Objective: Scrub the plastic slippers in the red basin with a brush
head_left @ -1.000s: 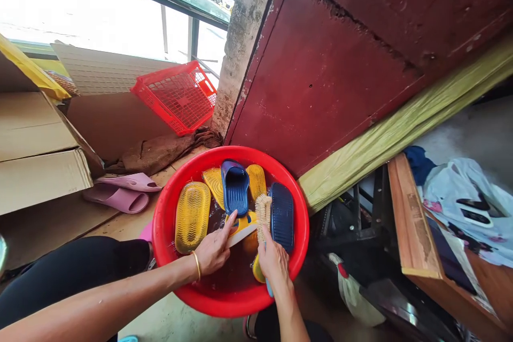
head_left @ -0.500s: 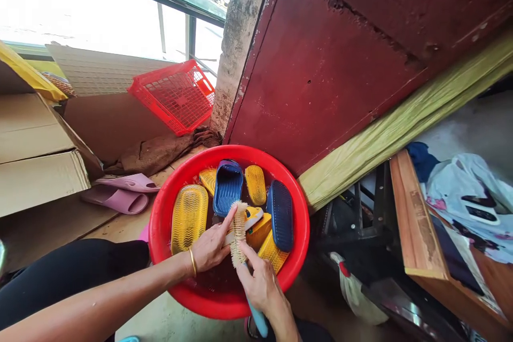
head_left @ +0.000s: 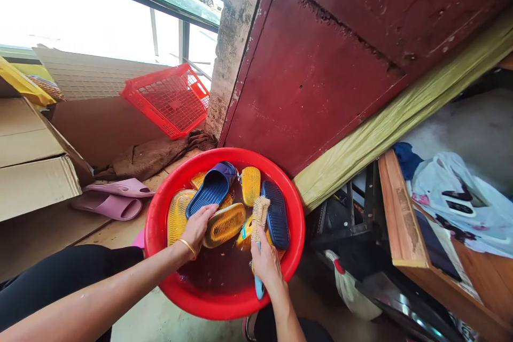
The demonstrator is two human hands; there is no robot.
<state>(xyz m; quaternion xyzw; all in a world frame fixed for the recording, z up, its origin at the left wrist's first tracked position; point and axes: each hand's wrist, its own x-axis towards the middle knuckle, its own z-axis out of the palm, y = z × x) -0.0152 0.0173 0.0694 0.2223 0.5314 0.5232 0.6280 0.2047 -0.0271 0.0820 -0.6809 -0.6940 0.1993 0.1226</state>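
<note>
"Yellow-soled slipper (head_left: 225,225), where's it at?"
"In red tub (head_left: 154,246), L hand (head_left: 196,231) gripping one end. R hand (head_left: 266,261) has brush (head_left: 260,212)."
"Obstacles?"
"Blue slipper (head_left: 211,187) just behind, navy one (head_left: 276,211) to R, maroon door (head_left: 308,80) past tub."
"Diff vs. prev?"
"Tread's now showing by L hand; brush swung R, away from it."

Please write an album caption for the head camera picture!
Slippers in a red tub: the right hand holds a brush, the left hand a yellow slipper.

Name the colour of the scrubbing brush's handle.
The brush handle is light blue, best seen in the head view.
</note>
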